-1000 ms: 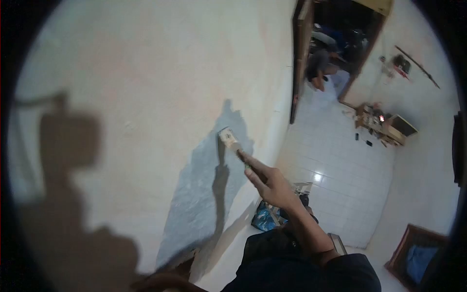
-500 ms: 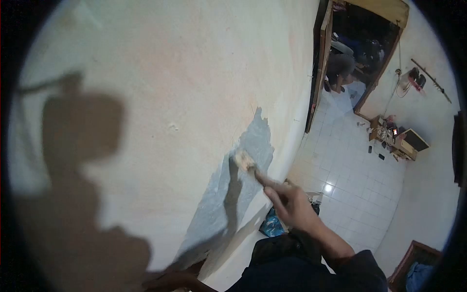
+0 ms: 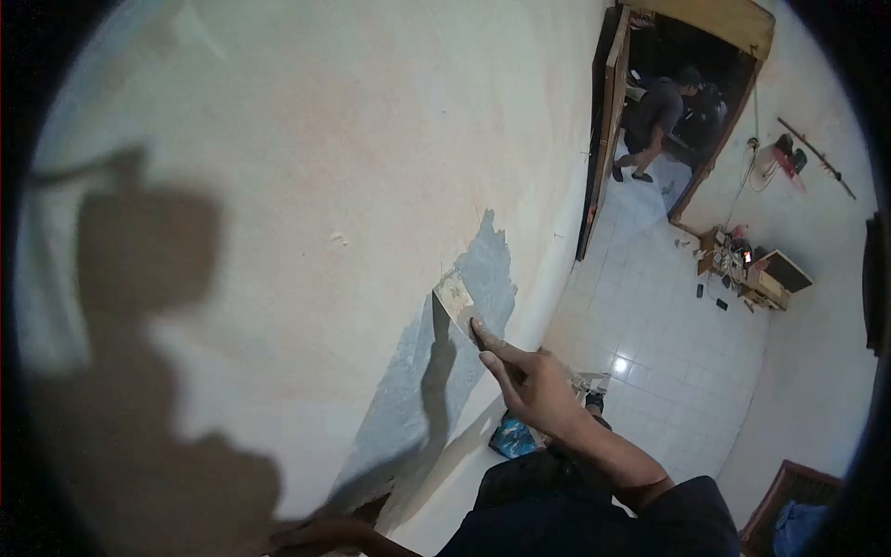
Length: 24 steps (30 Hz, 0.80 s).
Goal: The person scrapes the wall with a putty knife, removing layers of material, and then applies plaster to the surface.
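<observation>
My right hand (image 3: pixel 534 385) is closed round the handle of a scraper (image 3: pixel 457 302), one finger stretched along its blade. The blade lies against the wall (image 3: pixel 278 232) at the left edge of a grey patch (image 3: pixel 487 269), where the pale surface coat is gone. A narrow shadow falls on the patch below the blade. My left hand (image 3: pixel 316 536) is low in the view near the wall's lower part, dark and in shadow; its fingers cannot be made out.
A person (image 3: pixel 657 111) bends in the open doorway (image 3: pixel 715 56). On the tiled floor (image 3: pixel 650 325) are a wooden box with small things (image 3: pixel 729 255) and a blue plastic bag (image 3: pixel 517 436) beside the wall. A framed opening (image 3: pixel 780 492) holds blue cloth at lower right.
The scraper blade has turned and sits slightly further left, its flat face now showing. My right hand has shifted slightly left and down. The person in the doorway has risen from a lower crouch.
</observation>
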Tool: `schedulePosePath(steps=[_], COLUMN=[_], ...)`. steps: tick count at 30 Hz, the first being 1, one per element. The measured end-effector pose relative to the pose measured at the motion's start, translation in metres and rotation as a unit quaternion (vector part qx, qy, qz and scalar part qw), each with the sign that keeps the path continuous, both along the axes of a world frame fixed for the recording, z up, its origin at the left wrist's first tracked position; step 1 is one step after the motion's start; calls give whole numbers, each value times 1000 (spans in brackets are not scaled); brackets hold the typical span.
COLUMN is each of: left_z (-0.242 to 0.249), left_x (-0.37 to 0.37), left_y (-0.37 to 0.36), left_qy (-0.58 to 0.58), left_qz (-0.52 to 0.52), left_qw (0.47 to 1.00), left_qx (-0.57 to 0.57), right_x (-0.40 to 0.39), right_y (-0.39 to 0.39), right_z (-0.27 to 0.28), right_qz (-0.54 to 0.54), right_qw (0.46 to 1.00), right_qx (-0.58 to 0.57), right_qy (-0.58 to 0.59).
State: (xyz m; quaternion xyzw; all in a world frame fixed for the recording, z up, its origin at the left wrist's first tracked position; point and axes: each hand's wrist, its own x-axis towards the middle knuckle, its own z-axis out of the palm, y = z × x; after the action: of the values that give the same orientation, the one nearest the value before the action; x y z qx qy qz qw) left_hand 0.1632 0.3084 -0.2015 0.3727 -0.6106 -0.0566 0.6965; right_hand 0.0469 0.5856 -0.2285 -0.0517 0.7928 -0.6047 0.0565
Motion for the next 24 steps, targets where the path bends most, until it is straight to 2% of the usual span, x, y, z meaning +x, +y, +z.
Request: schedulePosePath(steps=[1, 3, 4, 5, 7, 8, 10, 11, 13, 14, 16, 17, 19, 20, 21, 23, 24], left_z=[-1, 1, 4, 4, 2, 4, 4, 3, 0, -3, -17, -19, -21, -27, -17, 2, -9], left_x=[1, 1, 2, 5, 8, 10, 11, 12, 8, 8, 16, 19, 8, 10, 6, -10, -7], left_y=[1, 5, 4, 0, -6, -4, 2, 3, -5, -12, -25, -24, -21, -28, -11, 22, 6], left_qy=[6, -10, -25, -25, -44, -43, -38, -37, -26, -20, -38, -38, -20, -16, -16, 28, 50], left_qz=[2, 27, 45, 43, 53, 51, 20, 23, 31, 30, 2, 9, 27, -20, -18, -24, -43], left_qw=[1000, 1000, 999, 999, 996, 996, 999, 999, 999, 999, 998, 999, 998, 996, 996, 995, 995], left_qx=[4, 3, -1, -3, -60, -60, 1, 4, -33, -34, -41, -38, -61, -82, -81, 91, 79], right_x=[1, 6, 9, 10, 8, 9, 7, 12, 22, 18, 9, 11, 2, 5, 11, 24, 37], right_y=[-1, -4, -4, -7, -11, -8, 0, -1, -9, -9, -4, -3, -2, 7, 7, 4, 3], right_z=[-7, -25, -28, -29, -27, -21, -6, -8, -14, -6, 13, 3, -26, -1, -10, -39, -36], right_qz=[4, -33, -44, -47, -68, -70, 4, 7, -39, -40, 26, 33, -24, -36, -34, -55, -38], right_qw=[1000, 997, 991, 991, 977, 977, 999, 999, 990, 989, 998, 998, 997, 991, 992, 994, 993], right_qx=[3, -63, -82, -84, -80, -79, -35, -32, -110, -111, 25, 27, -74, -107, -106, -91, -109], right_qy=[1, 34, 91, 91, 186, 186, -12, -11, 81, 86, -44, -44, 26, -65, -64, 19, 10])
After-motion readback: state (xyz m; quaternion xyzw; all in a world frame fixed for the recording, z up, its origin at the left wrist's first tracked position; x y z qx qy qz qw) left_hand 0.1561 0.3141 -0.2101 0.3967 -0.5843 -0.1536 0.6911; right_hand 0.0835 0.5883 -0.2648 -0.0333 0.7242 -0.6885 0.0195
